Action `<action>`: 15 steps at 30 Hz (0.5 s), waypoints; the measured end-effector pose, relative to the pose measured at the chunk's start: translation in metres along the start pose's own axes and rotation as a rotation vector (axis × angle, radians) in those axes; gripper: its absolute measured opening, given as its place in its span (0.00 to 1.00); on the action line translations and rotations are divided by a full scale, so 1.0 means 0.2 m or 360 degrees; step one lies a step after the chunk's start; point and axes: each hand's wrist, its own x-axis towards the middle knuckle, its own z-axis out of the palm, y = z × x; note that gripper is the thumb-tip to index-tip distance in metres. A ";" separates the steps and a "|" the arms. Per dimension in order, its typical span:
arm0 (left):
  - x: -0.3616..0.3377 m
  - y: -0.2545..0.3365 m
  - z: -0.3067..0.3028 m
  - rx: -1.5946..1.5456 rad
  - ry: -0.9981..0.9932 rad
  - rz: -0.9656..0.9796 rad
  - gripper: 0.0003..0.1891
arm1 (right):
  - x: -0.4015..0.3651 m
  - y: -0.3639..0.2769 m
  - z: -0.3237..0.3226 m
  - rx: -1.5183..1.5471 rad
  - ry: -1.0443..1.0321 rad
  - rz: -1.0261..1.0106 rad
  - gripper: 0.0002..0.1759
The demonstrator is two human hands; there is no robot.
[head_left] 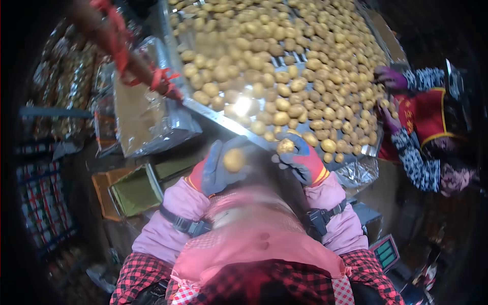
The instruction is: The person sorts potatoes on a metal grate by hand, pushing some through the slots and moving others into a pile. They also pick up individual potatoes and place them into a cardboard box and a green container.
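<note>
My left hand (221, 168), in a grey and red glove, is closed around one yellow potato (234, 160) just below the near edge of the sorting table (218, 121). My right hand (300, 160), gloved the same way, grips another potato (285, 147) at that same edge. Both hands are pulled in close to my chest, above pink sleeves and a pink apron. The table beyond them is covered with a dense layer of yellow potatoes (284, 66).
A co-worker (432, 127) in a red vest and patterned sleeves stands at the right, both gloved hands among the potatoes. A plastic-lined cardboard box (145, 117) and green and orange crates (134, 190) sit at the left. A scale display (386, 251) is at lower right.
</note>
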 end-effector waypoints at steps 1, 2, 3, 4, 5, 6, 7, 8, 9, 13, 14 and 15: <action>-0.03 -0.01 -0.03 -0.0186 -0.0012 0.0019 0.41 | 0.02 0.02 0.02 -0.0003 -0.0059 0.0030 0.33; -0.06 -0.02 -0.06 -0.0374 -0.0026 0.0037 0.42 | 0.05 0.03 0.04 -0.0007 -0.0114 0.0059 0.33; -0.09 -0.04 -0.09 -0.0560 -0.0042 0.0054 0.43 | 0.07 0.04 0.06 -0.0011 -0.0168 0.0089 0.33; -0.13 -0.05 -0.12 -0.0947 -0.0066 0.0061 0.43 | 0.11 0.05 0.10 -0.0095 -0.0224 0.0113 0.39; -0.17 -0.07 -0.16 -0.1329 -0.0095 0.0080 0.42 | 0.13 0.05 0.14 -0.0161 -0.0239 0.0131 0.39; -0.20 -0.11 -0.20 -0.1445 -0.0116 0.0079 0.42 | 0.15 0.05 0.18 -0.0229 -0.0259 0.0149 0.39; -0.23 -0.15 -0.25 -0.1552 -0.0128 0.0097 0.42 | 0.18 0.06 0.22 -0.0300 -0.0300 0.0161 0.39; -0.29 -0.18 -0.31 -0.1650 -0.0119 0.0127 0.42 | 0.20 0.07 0.23 -0.0394 -0.0352 0.0139 0.40; -0.35 -0.16 -0.34 -0.1672 -0.0006 0.0121 0.40 | 0.23 0.09 0.25 -0.0354 -0.0382 0.0149 0.41; -0.69 -0.23 -0.52 -0.1721 0.0624 0.0401 0.36 | 0.32 0.17 0.33 -0.0253 -0.0401 0.0390 0.36; -0.78 -0.24 -0.60 -0.1789 0.0819 0.0521 0.35 | 0.33 0.19 0.34 -0.0285 -0.0436 0.0390 0.35; -0.88 -0.27 -0.68 -0.1863 0.1000 0.0619 0.35 | 0.34 0.21 0.37 -0.0311 -0.0446 0.0390 0.35</action>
